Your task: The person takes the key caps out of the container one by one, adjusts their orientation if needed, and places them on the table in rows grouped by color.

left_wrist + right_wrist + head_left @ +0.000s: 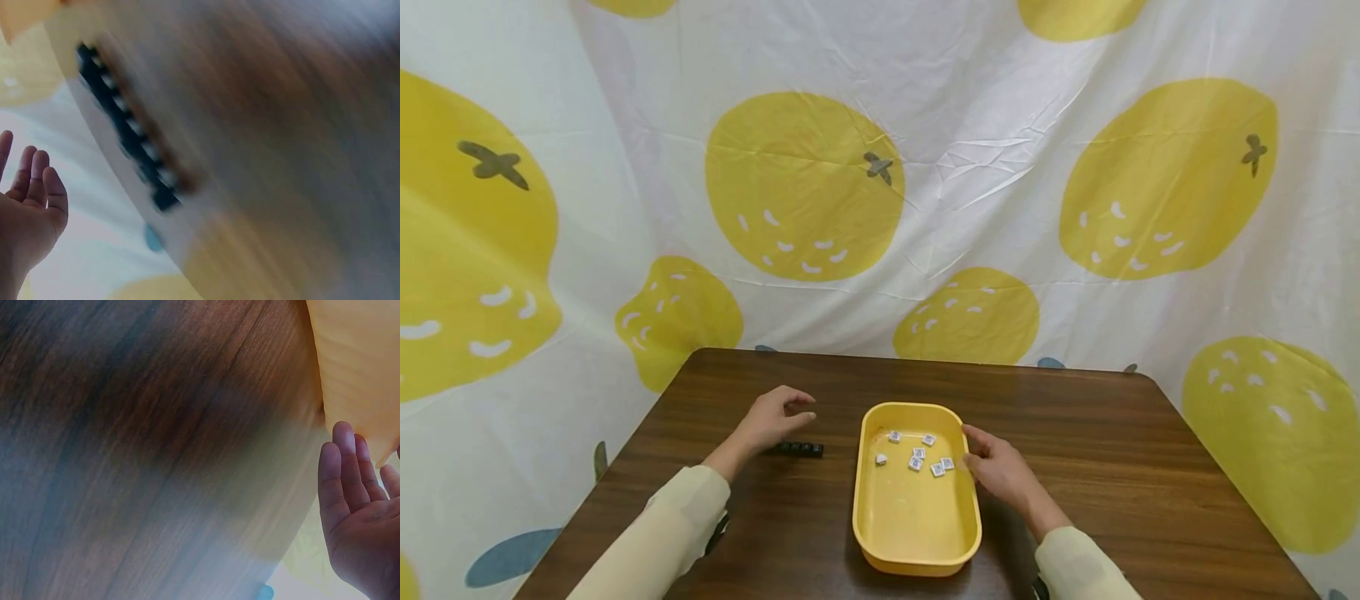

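My left hand (pixel 773 419) hovers over the table just above a black segmented strip (pixel 802 450), fingers loosely bent and the thumb apart, holding nothing. In the left wrist view the strip (pixel 125 128) looks blurred, with a toothed edge, away from the fingers. My right hand (pixel 1000 468) is at the right rim of a yellow tray (pixel 917 563), its fingertips touching the side. Nearly straight fingers (pixel 351 472) lie along the tray's outer wall (pixel 359 369) in the right wrist view. Several small white pieces with dark marks (pixel 916 463) lie scattered in the tray's far half.
The dark wooden table (pixel 1075 433) extends on both sides of the tray. Behind it hangs a white cloth (pixel 955 208) printed with yellow lemons, meeting the table's far edge.
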Demonstrator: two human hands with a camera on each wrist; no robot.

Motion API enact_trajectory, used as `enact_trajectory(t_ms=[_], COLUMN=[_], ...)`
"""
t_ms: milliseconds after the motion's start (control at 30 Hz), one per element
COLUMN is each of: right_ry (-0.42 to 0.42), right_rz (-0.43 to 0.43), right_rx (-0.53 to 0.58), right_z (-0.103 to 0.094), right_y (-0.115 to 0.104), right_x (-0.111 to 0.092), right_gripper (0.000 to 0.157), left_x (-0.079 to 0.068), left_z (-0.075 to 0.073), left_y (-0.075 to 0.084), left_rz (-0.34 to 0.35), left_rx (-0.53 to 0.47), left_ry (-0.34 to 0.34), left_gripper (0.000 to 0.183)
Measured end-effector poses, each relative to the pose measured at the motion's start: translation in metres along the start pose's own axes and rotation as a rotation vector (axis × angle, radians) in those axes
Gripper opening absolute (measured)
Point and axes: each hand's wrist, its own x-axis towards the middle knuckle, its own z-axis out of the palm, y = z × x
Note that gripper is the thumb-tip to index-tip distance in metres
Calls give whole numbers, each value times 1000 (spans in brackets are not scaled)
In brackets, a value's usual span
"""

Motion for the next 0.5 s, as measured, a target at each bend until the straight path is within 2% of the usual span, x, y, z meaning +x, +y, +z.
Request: enact_trajectory(t_ms=[333, 500], right_ry=[4, 4], right_rz=[-5, -5], right_rx=[-5, -5], right_z=[0, 1], right_y=[-1, 0], right_x=[0, 0], right_gripper=[53, 52], left_x=[14, 16], left_z=[42, 63], left_y=[49, 62], left_rz=[92, 82], left_rx=[-11, 55], left_ry=[-55, -94], left_gripper=[24, 26])
